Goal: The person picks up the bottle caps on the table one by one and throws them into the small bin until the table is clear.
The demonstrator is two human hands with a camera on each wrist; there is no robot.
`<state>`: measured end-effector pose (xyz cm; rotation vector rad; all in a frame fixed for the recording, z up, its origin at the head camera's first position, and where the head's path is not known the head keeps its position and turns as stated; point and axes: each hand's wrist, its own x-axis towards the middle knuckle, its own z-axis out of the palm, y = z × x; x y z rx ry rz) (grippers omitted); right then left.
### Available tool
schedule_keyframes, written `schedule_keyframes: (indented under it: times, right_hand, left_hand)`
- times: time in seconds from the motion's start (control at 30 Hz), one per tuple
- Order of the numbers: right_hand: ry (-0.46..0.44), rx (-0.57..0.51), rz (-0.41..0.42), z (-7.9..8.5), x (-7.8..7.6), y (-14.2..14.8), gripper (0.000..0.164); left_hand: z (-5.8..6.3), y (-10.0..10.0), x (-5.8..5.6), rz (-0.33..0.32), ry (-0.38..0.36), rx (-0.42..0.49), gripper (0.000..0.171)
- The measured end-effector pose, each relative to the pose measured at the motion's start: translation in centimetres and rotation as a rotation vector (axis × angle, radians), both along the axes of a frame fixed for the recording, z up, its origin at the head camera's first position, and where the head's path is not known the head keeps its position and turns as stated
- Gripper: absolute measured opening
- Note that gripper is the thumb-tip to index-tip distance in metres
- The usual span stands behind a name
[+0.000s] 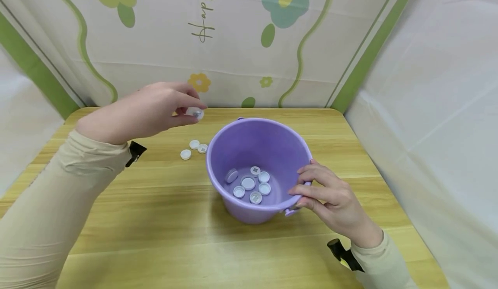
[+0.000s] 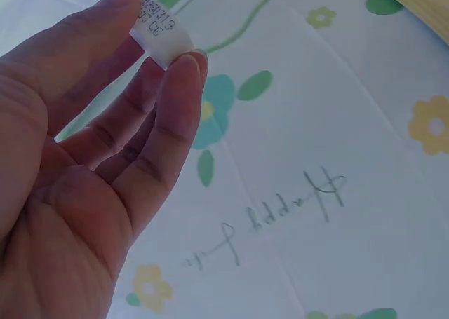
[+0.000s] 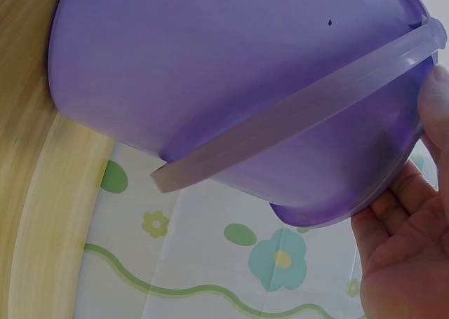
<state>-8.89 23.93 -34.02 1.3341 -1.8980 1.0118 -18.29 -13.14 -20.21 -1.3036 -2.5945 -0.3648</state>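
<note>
My left hand (image 1: 155, 109) pinches a white bottle cap (image 1: 196, 113) between thumb and fingers, above the table to the left of a purple bucket (image 1: 249, 214). Printed characters show on the side of the cap (image 2: 161, 33) in the left wrist view. My right hand (image 1: 330, 196) grips the bucket's rim at its right, with fingers over the edge and the thumb outside. Several white caps (image 1: 248, 183) lie on the bucket's floor, some with the hollow side up. In the right wrist view the bucket's handle (image 3: 280, 119) hangs down along its outer wall.
Three more white caps, one of them a cap (image 1: 186, 154) nearest the front, lie on the wooden table (image 1: 155, 224) left of the bucket. Behind the table hangs a flower-printed cloth (image 1: 233, 59); white sheeting (image 1: 435, 150) stands along the right.
</note>
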Motion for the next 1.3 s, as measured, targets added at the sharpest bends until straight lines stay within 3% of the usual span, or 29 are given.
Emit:
schedule_keyframes:
  times: [0.23, 0.6, 1.0, 1.3]
  right_hand:
    - [0.002, -0.002, -0.001, 0.0, 0.0, 0.0, 0.022]
    - [0.011, -0.015, 0.020, 0.2, 0.0, -0.2, 0.021]
    - [0.001, -0.008, 0.009, 0.1, 0.0, 0.0, 0.022]
    - [-0.003, -0.011, 0.015, 0.1, 0.0, 0.1, 0.021]
  left_hand:
    - [1.5, 2.9, 0.7, -0.059, 0.023, -0.030, 0.020]
    - [1.5, 7.4, 0.9, -0.134, -0.067, -0.128, 0.022]
    - [-0.6, 10.4, 1.8, -0.238, -0.100, -0.257, 0.014]
    - [-2.1, 11.5, 0.5, -0.228, -0.120, -0.321, 0.018]
